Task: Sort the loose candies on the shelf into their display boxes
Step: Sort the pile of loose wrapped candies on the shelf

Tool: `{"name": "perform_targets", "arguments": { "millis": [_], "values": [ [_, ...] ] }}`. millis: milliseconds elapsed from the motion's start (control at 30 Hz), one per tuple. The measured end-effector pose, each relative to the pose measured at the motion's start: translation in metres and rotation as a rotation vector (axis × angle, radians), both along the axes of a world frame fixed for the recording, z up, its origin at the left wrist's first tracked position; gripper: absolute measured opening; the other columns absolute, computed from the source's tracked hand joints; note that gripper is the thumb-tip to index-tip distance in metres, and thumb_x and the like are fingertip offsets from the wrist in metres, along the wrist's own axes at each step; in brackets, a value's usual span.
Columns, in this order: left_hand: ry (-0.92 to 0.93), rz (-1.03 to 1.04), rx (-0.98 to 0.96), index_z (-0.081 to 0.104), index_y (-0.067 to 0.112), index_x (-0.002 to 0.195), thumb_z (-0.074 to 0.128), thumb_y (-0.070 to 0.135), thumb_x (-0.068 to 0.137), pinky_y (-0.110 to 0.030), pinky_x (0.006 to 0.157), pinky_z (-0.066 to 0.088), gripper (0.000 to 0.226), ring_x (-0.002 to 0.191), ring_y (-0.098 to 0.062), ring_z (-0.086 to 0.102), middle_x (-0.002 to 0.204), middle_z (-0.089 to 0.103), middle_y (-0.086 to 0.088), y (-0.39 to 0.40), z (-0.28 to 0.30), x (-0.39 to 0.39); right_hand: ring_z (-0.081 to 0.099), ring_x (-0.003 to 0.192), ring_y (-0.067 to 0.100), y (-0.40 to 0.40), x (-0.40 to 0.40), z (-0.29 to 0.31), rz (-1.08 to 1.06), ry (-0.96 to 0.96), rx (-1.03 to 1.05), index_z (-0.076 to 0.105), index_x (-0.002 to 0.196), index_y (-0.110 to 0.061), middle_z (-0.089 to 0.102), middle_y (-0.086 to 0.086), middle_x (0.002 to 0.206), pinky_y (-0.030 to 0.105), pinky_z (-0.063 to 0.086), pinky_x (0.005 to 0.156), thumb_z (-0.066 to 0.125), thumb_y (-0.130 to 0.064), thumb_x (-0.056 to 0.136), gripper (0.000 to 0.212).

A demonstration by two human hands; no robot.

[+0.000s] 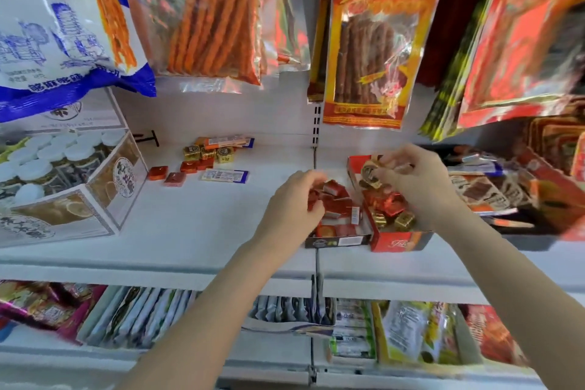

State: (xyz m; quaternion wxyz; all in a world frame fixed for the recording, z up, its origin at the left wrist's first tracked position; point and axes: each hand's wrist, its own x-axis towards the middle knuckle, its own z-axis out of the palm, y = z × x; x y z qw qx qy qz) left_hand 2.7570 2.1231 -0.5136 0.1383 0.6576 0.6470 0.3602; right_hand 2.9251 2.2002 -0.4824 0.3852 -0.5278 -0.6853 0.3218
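Two bare forearms, no sleeves in view, left hand w/ no ring, watch or glove seen, right hand likewise bare, wrists unadorned, nails short, fingertip detail blurred, rest of body out of frame

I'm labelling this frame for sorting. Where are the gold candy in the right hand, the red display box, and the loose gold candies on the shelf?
gold candy [371, 172], head view, its round foil face.
red display box [399, 241], head view, its front wall.
loose gold candies [208, 153], head view, the middle cube.
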Motion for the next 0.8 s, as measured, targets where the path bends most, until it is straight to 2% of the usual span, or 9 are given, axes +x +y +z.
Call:
{"name": "perform_targets", "arguments": {
  "millis": [67, 133, 200, 333, 433, 533, 633, 700, 800],
  "values": [
    [0.172, -0.015, -0.082, 0.051, 0.018, 0.121, 0.051, 0.014, 0.089, -0.023, 0.097, 0.039, 0.032, 0.115, -0.013, 0.048, 0.125, 0.051, 0.003, 0.004, -0.009, 0.000, 0.064, 0.072, 0.027, 0.011, 0.015, -0.006, -0.123, -0.077, 0.039, 0.059, 0.090, -0.008, 0.063, 0.008, 0.091, 0.042, 0.053, 0.074, 0.066, -0.011, 0.081, 0.012],
    [0.232, -0.028, -0.141, 0.053, 0.018, 0.120, 0.049, 0.017, 0.090, -0.028, 0.101, 0.038, 0.030, 0.118, -0.016, 0.045, 0.127, 0.050, 0.002, 0.007, -0.014, 0.000, 0.063, 0.086, 0.027, 0.018, 0.023, -0.015, -0.131, -0.150, 0.006, 0.061, 0.098, -0.008, 0.064, 0.007, 0.100, 0.039, 0.050, 0.078, 0.064, -0.010, 0.082, 0.017],
    [0.223, -0.021, -0.158, 0.053, 0.018, 0.121, 0.049, 0.018, 0.091, -0.029, 0.102, 0.038, 0.031, 0.119, -0.016, 0.043, 0.128, 0.049, 0.001, 0.009, -0.015, -0.001, 0.060, 0.092, 0.021, 0.019, 0.025, -0.018, -0.089, -0.177, -0.029, 0.062, 0.108, -0.011, 0.063, 0.007, 0.107, 0.029, 0.044, 0.075, 0.057, -0.007, 0.085, 0.024],
    [0.140, 0.024, -0.135, 0.052, 0.017, 0.121, 0.048, 0.016, 0.091, -0.025, 0.099, 0.040, 0.030, 0.120, -0.015, 0.045, 0.127, 0.050, 0.000, 0.011, -0.015, -0.004, 0.057, 0.107, 0.020, 0.014, 0.016, -0.011, -0.029, -0.216, 0.078, 0.061, 0.114, -0.012, 0.064, 0.007, 0.115, 0.023, 0.040, 0.083, 0.048, -0.005, 0.090, 0.028],
    [0.134, 0.084, -0.087, 0.052, 0.016, 0.122, 0.050, 0.014, 0.090, -0.026, 0.099, 0.036, 0.031, 0.120, -0.014, 0.046, 0.127, 0.051, 0.000, 0.011, -0.015, -0.013, 0.057, 0.101, 0.013, 0.004, 0.002, -0.006, 0.036, -0.222, 0.112, 0.062, 0.112, -0.015, 0.064, 0.002, 0.113, 0.021, 0.041, 0.084, 0.046, -0.005, 0.091, 0.028],
    [0.142, 0.158, -0.079, 0.050, 0.015, 0.125, 0.050, 0.012, 0.090, -0.032, 0.105, 0.035, 0.035, 0.121, -0.017, 0.046, 0.129, 0.051, -0.002, 0.009, -0.018, -0.036, 0.058, 0.103, 0.014, -0.007, -0.024, -0.003, 0.169, -0.239, 0.170, 0.060, 0.113, -0.014, 0.064, 0.003, 0.115, 0.018, 0.040, 0.088, 0.041, 0.001, 0.090, 0.033],
    [0.250, 0.283, -0.114, 0.044, 0.016, 0.131, 0.049, 0.013, 0.090, -0.037, 0.109, 0.028, 0.042, 0.128, -0.021, 0.039, 0.138, 0.045, -0.004, 0.006, -0.025, -0.076, 0.045, 0.125, 0.017, -0.005, -0.061, -0.006, 0.368, -0.344, 0.214, 0.055, 0.122, -0.015, 0.053, 0.002, 0.132, 0.023, 0.032, 0.103, 0.040, 0.003, 0.090, 0.040],
    [0.317, 0.376, -0.172, 0.038, 0.017, 0.136, 0.047, 0.015, 0.090, -0.039, 0.111, 0.021, 0.047, 0.134, -0.023, 0.029, 0.144, 0.037, -0.004, 0.001, -0.030, -0.106, 0.039, 0.129, 0.021, 0.002, -0.091, -0.012, 0.487, -0.389, 0.239, 0.050, 0.127, -0.016, 0.048, 0.004, 0.137, 0.029, 0.030, 0.107, 0.044, -0.002, 0.091, 0.039],
    [0.364, 0.516, -0.221, 0.027, 0.023, 0.142, 0.044, 0.022, 0.092, -0.045, 0.114, 0.008, 0.053, 0.141, -0.028, 0.011, 0.152, 0.022, -0.004, -0.006, -0.037, -0.147, 0.030, 0.134, 0.024, 0.018, -0.144, -0.024, 0.645, -0.485, 0.231, 0.038, 0.137, -0.017, 0.034, 0.008, 0.146, 0.026, 0.021, 0.107, 0.049, -0.014, 0.092, 0.046]
  ]
}}
